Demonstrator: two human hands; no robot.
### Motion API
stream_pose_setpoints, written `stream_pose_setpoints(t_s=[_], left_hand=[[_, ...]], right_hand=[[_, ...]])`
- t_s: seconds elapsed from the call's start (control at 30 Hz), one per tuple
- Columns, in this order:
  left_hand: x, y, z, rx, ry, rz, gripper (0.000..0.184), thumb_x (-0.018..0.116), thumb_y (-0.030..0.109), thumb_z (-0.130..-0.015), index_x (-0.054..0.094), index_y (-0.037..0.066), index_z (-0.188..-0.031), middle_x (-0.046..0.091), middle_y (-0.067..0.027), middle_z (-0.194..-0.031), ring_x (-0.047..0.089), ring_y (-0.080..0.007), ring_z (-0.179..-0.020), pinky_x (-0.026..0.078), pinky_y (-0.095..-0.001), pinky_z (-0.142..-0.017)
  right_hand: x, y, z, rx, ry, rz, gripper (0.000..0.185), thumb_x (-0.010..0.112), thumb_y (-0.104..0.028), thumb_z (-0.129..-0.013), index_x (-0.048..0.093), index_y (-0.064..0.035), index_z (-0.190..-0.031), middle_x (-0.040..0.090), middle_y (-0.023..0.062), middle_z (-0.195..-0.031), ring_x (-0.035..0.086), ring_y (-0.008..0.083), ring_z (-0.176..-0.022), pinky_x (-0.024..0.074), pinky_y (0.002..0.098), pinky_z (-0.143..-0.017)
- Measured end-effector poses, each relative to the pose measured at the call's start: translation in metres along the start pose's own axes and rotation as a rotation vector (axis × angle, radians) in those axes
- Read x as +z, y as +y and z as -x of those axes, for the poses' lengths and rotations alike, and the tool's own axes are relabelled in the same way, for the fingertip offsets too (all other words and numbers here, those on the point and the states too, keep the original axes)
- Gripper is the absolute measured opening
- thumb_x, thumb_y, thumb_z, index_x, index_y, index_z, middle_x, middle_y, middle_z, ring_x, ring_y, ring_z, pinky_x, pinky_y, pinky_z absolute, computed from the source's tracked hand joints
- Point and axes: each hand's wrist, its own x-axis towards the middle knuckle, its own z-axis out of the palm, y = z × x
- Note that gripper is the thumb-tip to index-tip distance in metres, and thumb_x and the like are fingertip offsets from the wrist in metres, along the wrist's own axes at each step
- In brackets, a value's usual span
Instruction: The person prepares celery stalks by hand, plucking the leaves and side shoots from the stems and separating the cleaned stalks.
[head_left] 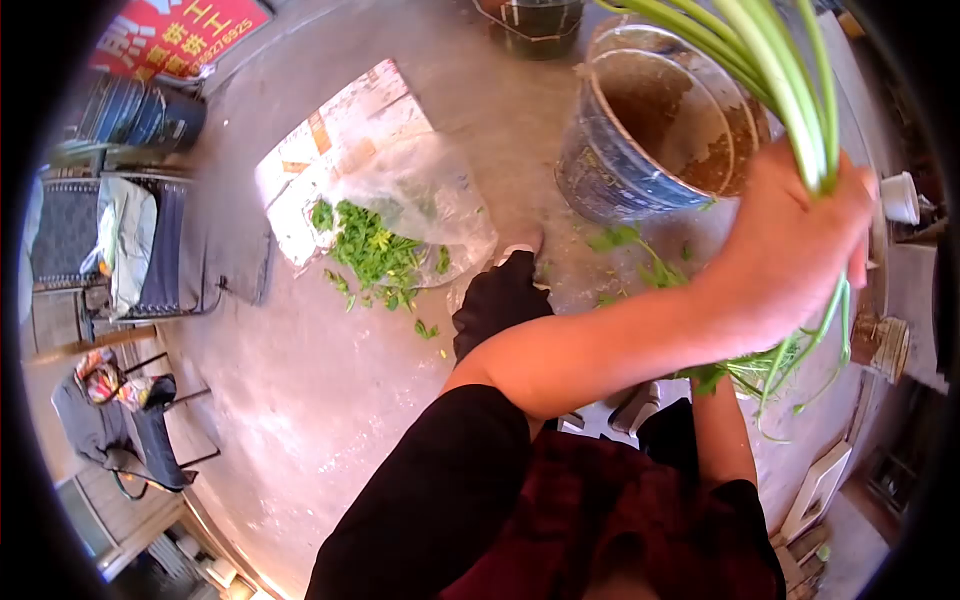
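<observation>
My left hand (800, 240) is closed around a bunch of green celery stalks (790, 80) at the upper right. The stalks stick up past the top of the view, while thin stems and leaves (770, 370) hang below the fist. My left forearm crosses in front of my body. Beneath it only my right forearm (725, 430) shows; the right hand is hidden behind the left arm and the leaves. Just beyond the left hand stands a large dirty bucket (610, 170). Loose leafy sprigs (650, 265) lie on the floor in front of it.
Picked green leaves (375, 250) lie on a clear plastic bag (440, 200) by a flattened white carton (350, 120). Chairs (165, 250) stand left, one with clothing (110, 420). A dark container (535, 25) is behind; a red sign (185, 35) is top left. Shelving lines the right.
</observation>
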Motion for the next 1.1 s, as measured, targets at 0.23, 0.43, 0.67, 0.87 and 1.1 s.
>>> stream_pose_setpoints(t_s=[0.23,0.43,0.67,0.87,1.1], left_hand=[[-0.016,0.027,0.013,0.098,-0.089,0.07,0.012,0.042,0.007,-0.083,0.04,-0.001,-0.074,0.04,-0.0003,-0.048,0.041,-0.0092,-0.034,0.033,-0.0236,-0.031],[-0.032,0.055,0.019,0.088,-0.025,0.209,0.016,0.044,0.005,-0.082,0.041,-0.005,-0.094,0.04,-0.0026,-0.054,0.042,-0.0107,-0.045,0.037,-0.0263,-0.043],[-0.069,0.084,0.013,0.082,0.069,0.072,0.015,0.046,0.002,-0.078,0.043,-0.005,-0.091,0.043,-0.0075,-0.061,0.04,-0.0149,-0.059,0.037,-0.031,-0.056],[-0.086,0.073,-0.004,0.453,0.265,-0.056,0.01,0.046,0.002,-0.078,0.044,-0.004,-0.086,0.044,-0.0061,-0.057,0.042,-0.013,-0.052,0.037,-0.0298,-0.048],[-0.094,0.107,0.012,0.159,0.188,-0.103,0.013,0.048,0.012,-0.082,0.05,0.003,-0.072,0.052,-0.0048,-0.053,0.039,-0.0068,-0.037,0.031,-0.0206,-0.035]], right_hand=[[0.105,0.007,-0.057,0.088,-0.237,-0.034,0.025,0.048,-0.024,-0.083,0.054,-0.0066,-0.1,0.056,0.0024,-0.08,0.053,0.0119,-0.062,0.0423,0.0253,-0.048],[0.26,0.009,-0.08,0.417,-0.574,-0.018,0.019,0.058,-0.026,-0.077,0.058,-0.0092,-0.085,0.055,0.0019,-0.068,0.051,0.0126,-0.053,0.0359,0.0241,-0.038],[0.361,0.058,-0.126,0.346,-0.629,0.44,0.031,0.058,-0.028,-0.078,0.055,-0.0052,-0.098,0.055,0.0096,-0.087,0.054,0.0186,-0.081,0.0444,0.0321,-0.061],[0.362,0.052,-0.154,0.414,-0.408,-0.016,0.036,0.055,-0.03,-0.081,0.052,-0.0044,-0.106,0.054,0.0123,-0.099,0.052,0.0196,-0.093,0.0432,0.0318,-0.074],[0.239,0.054,-0.114,0.381,-0.476,0.126,0.033,0.054,-0.029,-0.082,0.053,-0.0042,-0.104,0.056,0.0116,-0.095,0.054,0.0181,-0.088,0.0442,0.0292,-0.072]])
